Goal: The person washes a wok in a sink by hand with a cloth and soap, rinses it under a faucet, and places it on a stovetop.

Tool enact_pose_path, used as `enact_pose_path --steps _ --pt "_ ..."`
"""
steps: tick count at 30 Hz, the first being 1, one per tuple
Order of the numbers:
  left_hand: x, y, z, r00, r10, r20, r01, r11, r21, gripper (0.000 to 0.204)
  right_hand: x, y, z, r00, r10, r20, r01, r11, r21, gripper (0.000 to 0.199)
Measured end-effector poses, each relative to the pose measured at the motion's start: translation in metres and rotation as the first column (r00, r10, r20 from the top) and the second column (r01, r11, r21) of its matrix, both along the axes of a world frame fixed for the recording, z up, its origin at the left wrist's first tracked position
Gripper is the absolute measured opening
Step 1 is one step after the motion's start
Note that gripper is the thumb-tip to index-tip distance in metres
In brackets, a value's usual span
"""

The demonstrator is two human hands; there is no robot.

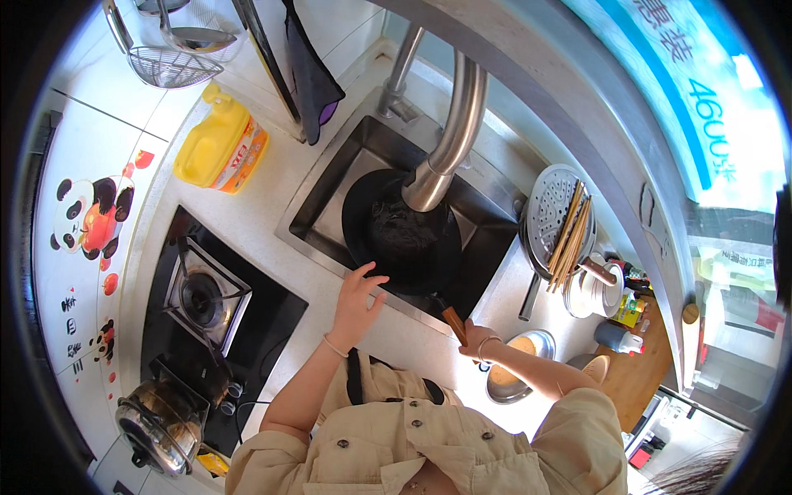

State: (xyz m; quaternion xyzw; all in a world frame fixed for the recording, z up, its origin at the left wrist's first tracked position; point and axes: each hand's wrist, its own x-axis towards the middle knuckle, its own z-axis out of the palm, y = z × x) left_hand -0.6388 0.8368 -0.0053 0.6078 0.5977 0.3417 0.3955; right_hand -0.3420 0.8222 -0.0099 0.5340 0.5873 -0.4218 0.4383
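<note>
A black wok sits in the stainless steel sink, tilted, with what looks like water glistening inside. Above it hangs the spout of the metal faucet, which hides part of the wok's far side. My right hand is closed round the wok's wooden handle, which sticks out over the sink's near edge. At the wok's near left rim my left hand is open, fingers spread; whether the fingertips touch the rim I cannot tell.
Left of the sink are a yellow jug and a black gas hob, with a lidded pot nearer me. To the right, chopsticks lie on a perforated steel strainer. A metal bowl stands by my right forearm.
</note>
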Motion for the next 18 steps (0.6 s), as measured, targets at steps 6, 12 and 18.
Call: enact_pose_path --steps 6,12,18 --pt "0.016 -0.018 0.020 0.992 -0.062 0.111 0.066 0.997 -0.033 0.023 -0.007 -0.006 -0.013 0.963 -0.245 -0.113 0.262 0.950 0.169 0.046" --pt "0.038 -0.045 0.021 0.928 -0.086 0.364 0.214 0.921 -0.327 0.016 -0.004 0.024 0.022 0.871 -0.359 -0.336 0.429 0.888 0.164 0.034" --pt "0.077 -0.055 -0.003 0.734 -0.007 0.679 0.396 0.817 -0.419 0.022 0.014 0.041 0.063 0.712 -0.548 -0.440 0.550 0.824 -0.135 0.025"
